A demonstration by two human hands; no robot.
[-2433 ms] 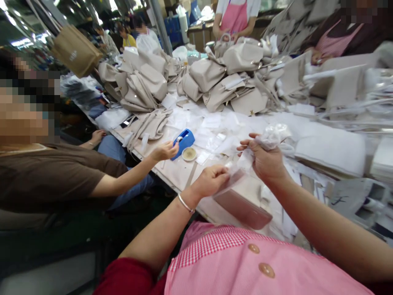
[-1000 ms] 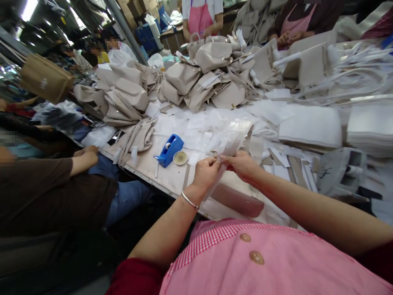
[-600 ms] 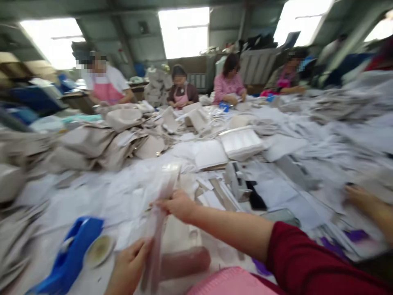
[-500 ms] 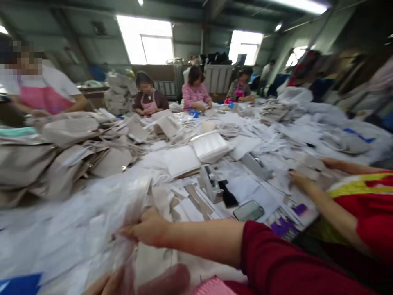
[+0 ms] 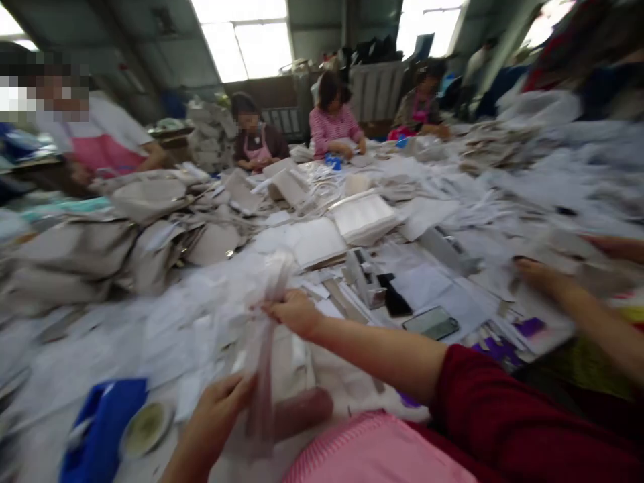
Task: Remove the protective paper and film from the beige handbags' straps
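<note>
Left hand [image 5: 216, 416] low, fingers curled in a pinch; right hand [image 5: 294, 314] higher, fingers pinched, forearm extended

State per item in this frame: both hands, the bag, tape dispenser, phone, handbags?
Left hand: grip shut on the clear plastic bag, lower end.
Right hand: grip shut on the bag's upper end.
Clear plastic bag: stretched between the hands, off the table.
Blue tape dispenser: resting, untouched.
Phone: lying flat, screen dark.
Beige handbags: piled, lying down.
</note>
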